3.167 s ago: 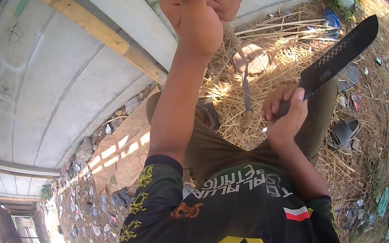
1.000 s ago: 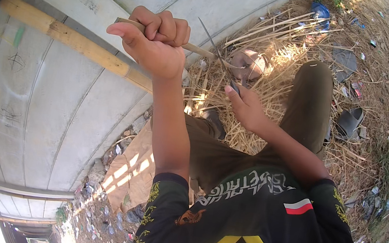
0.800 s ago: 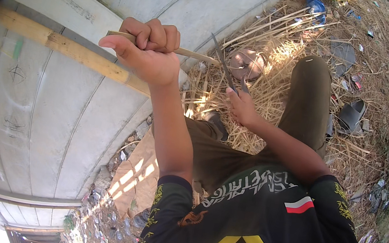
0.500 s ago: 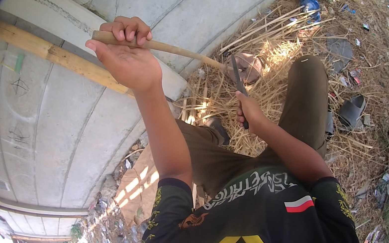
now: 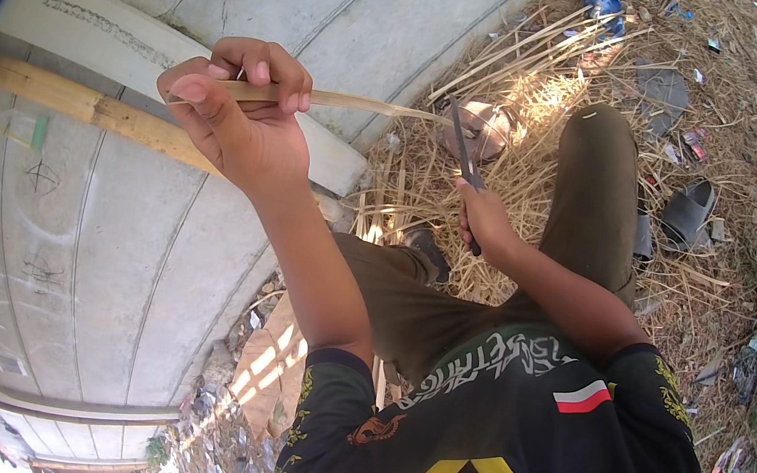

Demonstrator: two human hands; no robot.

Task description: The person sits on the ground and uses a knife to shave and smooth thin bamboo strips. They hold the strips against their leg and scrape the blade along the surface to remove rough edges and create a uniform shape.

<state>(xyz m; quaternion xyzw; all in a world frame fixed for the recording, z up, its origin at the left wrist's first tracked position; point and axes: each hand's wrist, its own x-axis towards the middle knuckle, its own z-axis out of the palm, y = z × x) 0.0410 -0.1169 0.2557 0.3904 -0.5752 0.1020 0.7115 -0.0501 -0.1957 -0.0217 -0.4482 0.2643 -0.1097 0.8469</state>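
Left grip [image 5: 253,128] has turned, clamped on slim tan strip [image 5: 359,104]; right grip [image 5: 490,222] clasps knife [image 5: 466,148].

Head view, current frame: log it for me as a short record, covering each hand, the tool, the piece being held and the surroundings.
Left hand: closed around a long, flat, pale tan strip
Right hand: gripping a dark-bladed knife with a black handle
Strip and blade: meet in the picture; contact unclear
Behind blade: round brown block
Ground: dry straw-coloured slivers
Nearby: dark grey slipper, crumpled blue plastic
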